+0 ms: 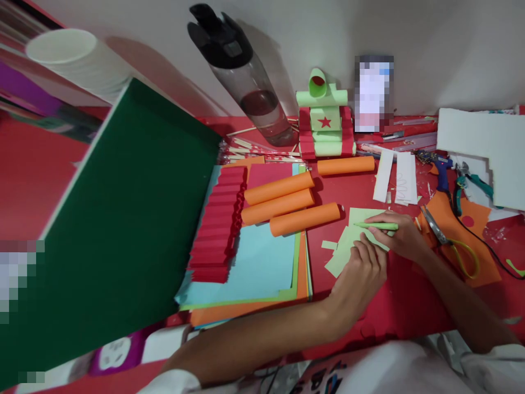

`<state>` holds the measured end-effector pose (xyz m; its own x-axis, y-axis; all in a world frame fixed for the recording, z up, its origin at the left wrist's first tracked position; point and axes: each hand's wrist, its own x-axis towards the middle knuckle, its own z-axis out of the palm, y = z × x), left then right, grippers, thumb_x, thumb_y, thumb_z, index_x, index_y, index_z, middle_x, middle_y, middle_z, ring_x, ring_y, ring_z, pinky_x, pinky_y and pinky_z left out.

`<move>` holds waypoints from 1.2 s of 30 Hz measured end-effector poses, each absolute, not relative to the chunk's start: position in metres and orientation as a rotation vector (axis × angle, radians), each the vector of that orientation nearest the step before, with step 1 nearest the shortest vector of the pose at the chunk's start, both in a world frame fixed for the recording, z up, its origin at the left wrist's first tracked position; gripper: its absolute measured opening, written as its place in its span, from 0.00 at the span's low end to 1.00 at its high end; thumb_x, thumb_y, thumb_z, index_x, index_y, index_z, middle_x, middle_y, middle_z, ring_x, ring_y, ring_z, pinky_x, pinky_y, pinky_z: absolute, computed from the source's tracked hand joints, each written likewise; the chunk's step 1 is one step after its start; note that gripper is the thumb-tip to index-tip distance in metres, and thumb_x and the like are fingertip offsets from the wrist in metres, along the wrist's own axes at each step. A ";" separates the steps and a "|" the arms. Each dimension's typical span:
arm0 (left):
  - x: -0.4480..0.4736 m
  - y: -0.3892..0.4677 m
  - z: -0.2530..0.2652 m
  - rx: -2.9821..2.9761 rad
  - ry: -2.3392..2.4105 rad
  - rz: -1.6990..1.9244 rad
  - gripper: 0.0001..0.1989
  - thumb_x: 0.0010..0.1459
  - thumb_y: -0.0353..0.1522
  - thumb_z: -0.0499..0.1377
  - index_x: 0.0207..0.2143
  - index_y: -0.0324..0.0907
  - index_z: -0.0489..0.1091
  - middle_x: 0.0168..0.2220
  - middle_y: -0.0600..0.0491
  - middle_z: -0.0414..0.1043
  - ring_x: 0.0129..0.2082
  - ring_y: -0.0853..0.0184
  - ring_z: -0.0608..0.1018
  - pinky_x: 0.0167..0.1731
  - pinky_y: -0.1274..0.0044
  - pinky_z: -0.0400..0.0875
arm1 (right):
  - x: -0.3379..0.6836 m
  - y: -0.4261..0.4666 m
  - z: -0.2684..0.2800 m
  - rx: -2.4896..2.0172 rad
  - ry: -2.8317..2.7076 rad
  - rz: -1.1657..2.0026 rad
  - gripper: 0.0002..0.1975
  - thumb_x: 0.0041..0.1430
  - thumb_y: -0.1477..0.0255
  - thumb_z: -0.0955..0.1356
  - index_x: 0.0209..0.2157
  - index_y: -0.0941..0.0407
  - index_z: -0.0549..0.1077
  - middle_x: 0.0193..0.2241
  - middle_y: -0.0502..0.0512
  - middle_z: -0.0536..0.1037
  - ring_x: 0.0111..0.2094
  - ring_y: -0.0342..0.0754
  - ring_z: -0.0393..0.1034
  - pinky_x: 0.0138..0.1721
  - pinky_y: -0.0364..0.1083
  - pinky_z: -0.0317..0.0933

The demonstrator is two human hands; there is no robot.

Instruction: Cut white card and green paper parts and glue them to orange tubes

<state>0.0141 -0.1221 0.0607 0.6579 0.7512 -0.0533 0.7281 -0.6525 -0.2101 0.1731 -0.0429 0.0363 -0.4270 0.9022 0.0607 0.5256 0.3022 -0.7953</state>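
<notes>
Pressing right of centre frame, left hand [363, 268] lies flat-fingered on green paper [348, 241], right hand [396, 232] pinched on thin green paper roll [375, 225]; orange tubes [287, 205] lie just left.

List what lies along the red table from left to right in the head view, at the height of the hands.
Green board → folded red paper → orange paper rolls → left hand → right hand with a thin green roll → scissors

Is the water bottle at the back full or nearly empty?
Nearly empty: the water bottle leans against the wall, with only a little dark liquid pooled near its base.
</notes>
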 end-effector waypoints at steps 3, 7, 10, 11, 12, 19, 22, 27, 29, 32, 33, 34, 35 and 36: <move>0.014 -0.122 0.060 -2.700 -1.219 0.199 0.19 0.66 0.21 0.52 0.55 0.21 0.72 0.55 0.21 0.74 0.46 0.50 0.85 0.38 0.68 0.79 | 0.175 -0.043 0.036 -1.292 -2.033 0.984 0.10 0.64 0.71 0.70 0.44 0.51 0.84 0.44 0.54 0.87 0.46 0.52 0.82 0.48 0.48 0.72; 0.013 -0.122 0.061 -2.710 -1.213 0.199 0.18 0.66 0.21 0.52 0.55 0.21 0.72 0.55 0.20 0.74 0.45 0.51 0.85 0.37 0.68 0.79 | 0.177 -0.043 0.039 -1.310 -1.995 0.998 0.10 0.64 0.71 0.69 0.43 0.52 0.84 0.42 0.54 0.87 0.42 0.51 0.82 0.44 0.47 0.73; 0.014 -0.122 0.061 -2.696 -1.212 0.207 0.20 0.67 0.23 0.52 0.57 0.20 0.71 0.54 0.22 0.75 0.46 0.50 0.85 0.39 0.67 0.80 | 0.175 -0.042 0.040 -1.259 -2.076 1.012 0.09 0.63 0.72 0.70 0.40 0.52 0.84 0.40 0.54 0.87 0.41 0.51 0.82 0.44 0.48 0.73; 0.014 -0.122 0.060 -2.690 -1.215 0.207 0.20 0.67 0.23 0.52 0.58 0.20 0.71 0.54 0.22 0.75 0.47 0.50 0.85 0.40 0.67 0.80 | 0.175 -0.042 0.040 -1.255 -2.092 1.014 0.09 0.63 0.71 0.70 0.41 0.52 0.84 0.40 0.54 0.87 0.41 0.51 0.82 0.45 0.49 0.73; 0.014 -0.122 0.060 -2.687 -1.212 0.206 0.21 0.67 0.23 0.52 0.58 0.20 0.71 0.54 0.22 0.75 0.47 0.50 0.85 0.40 0.67 0.80 | 0.174 -0.042 0.039 -1.256 -2.100 1.015 0.10 0.64 0.71 0.70 0.42 0.51 0.84 0.41 0.54 0.87 0.43 0.52 0.82 0.46 0.49 0.73; 0.014 -0.124 0.059 -2.684 -1.205 0.209 0.19 0.66 0.23 0.52 0.55 0.22 0.72 0.55 0.23 0.75 0.47 0.51 0.85 0.40 0.67 0.79 | 0.179 -0.042 0.036 -1.280 -2.049 0.983 0.10 0.64 0.70 0.70 0.43 0.52 0.84 0.42 0.55 0.87 0.42 0.52 0.82 0.45 0.48 0.74; 0.014 -0.123 0.059 -2.675 -1.207 0.214 0.19 0.66 0.23 0.52 0.56 0.22 0.72 0.55 0.23 0.75 0.47 0.50 0.85 0.40 0.67 0.79 | 0.177 -0.042 0.034 -1.273 -2.087 0.971 0.10 0.64 0.71 0.70 0.43 0.52 0.84 0.42 0.55 0.87 0.44 0.52 0.82 0.46 0.49 0.74; 0.014 -0.123 0.059 -2.688 -1.217 0.187 0.18 0.66 0.23 0.53 0.55 0.22 0.73 0.55 0.23 0.75 0.46 0.50 0.85 0.40 0.67 0.79 | 0.174 -0.042 0.033 -1.301 -2.033 0.952 0.12 0.65 0.71 0.69 0.47 0.50 0.84 0.47 0.54 0.86 0.49 0.53 0.82 0.52 0.50 0.74; 0.014 -0.123 0.059 -2.693 -1.221 0.181 0.18 0.66 0.23 0.53 0.55 0.22 0.73 0.54 0.22 0.75 0.46 0.51 0.85 0.40 0.67 0.79 | 0.175 -0.042 0.033 -1.305 -2.028 0.938 0.12 0.65 0.70 0.69 0.46 0.50 0.84 0.46 0.54 0.86 0.47 0.52 0.82 0.50 0.50 0.75; 0.014 -0.123 0.059 -2.702 -1.228 0.174 0.18 0.67 0.23 0.53 0.55 0.21 0.72 0.54 0.22 0.75 0.47 0.49 0.84 0.40 0.66 0.79 | 0.175 -0.042 0.033 -1.286 -2.076 0.923 0.11 0.64 0.70 0.70 0.44 0.51 0.84 0.44 0.54 0.87 0.45 0.52 0.82 0.48 0.50 0.75; 0.014 -0.123 0.060 -2.711 -1.239 0.172 0.18 0.67 0.23 0.53 0.55 0.21 0.72 0.54 0.21 0.75 0.47 0.50 0.84 0.41 0.66 0.79 | 0.175 -0.042 0.032 -1.291 -2.078 0.910 0.11 0.65 0.70 0.70 0.44 0.50 0.84 0.44 0.54 0.87 0.45 0.53 0.82 0.49 0.51 0.75; 0.014 -0.123 0.060 -2.725 -1.254 0.168 0.18 0.67 0.23 0.53 0.55 0.22 0.72 0.55 0.22 0.75 0.47 0.50 0.84 0.41 0.66 0.79 | 0.174 -0.042 0.032 -1.304 -2.070 0.893 0.11 0.65 0.71 0.69 0.46 0.50 0.84 0.45 0.53 0.87 0.46 0.53 0.82 0.50 0.51 0.74; 0.014 -0.123 0.060 -2.744 -1.270 0.163 0.18 0.67 0.23 0.54 0.55 0.22 0.72 0.55 0.22 0.75 0.47 0.51 0.84 0.41 0.66 0.79 | 0.174 -0.042 0.032 -1.319 -2.054 0.877 0.12 0.65 0.71 0.69 0.47 0.49 0.84 0.46 0.53 0.86 0.47 0.53 0.82 0.51 0.52 0.74; 0.014 -0.123 0.060 -2.765 -1.285 0.157 0.17 0.67 0.23 0.54 0.55 0.22 0.72 0.55 0.22 0.75 0.47 0.51 0.84 0.41 0.66 0.79 | 0.174 -0.042 0.032 -1.331 -2.039 0.865 0.12 0.65 0.70 0.69 0.47 0.49 0.84 0.46 0.52 0.86 0.48 0.53 0.82 0.51 0.52 0.74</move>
<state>0.0137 -0.1230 0.0601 0.6409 0.7656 -0.0558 0.7565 -0.6423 -0.1236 0.1738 -0.0420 0.0318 -0.3579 0.9285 0.0988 0.5739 0.3022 -0.7611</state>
